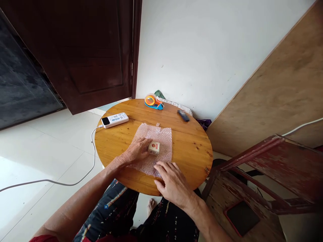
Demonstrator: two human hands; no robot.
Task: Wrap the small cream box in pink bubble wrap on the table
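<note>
A sheet of pinkish bubble wrap lies flat on the round wooden table. On its middle sits a small white box with a red mark on top. My left hand rests at the box's left side, its fingers apart and touching the box's edge; whether it grips the box is hard to see. My right hand is at the near right edge of the bubble wrap, below the box, with its thumb spread from the curved fingers and nothing visible held in it.
The wooden table bears a white power bank with a cable at left, an orange and blue tape dispenser at the back, and a dark blurred item at back right. A wooden chair stands at right.
</note>
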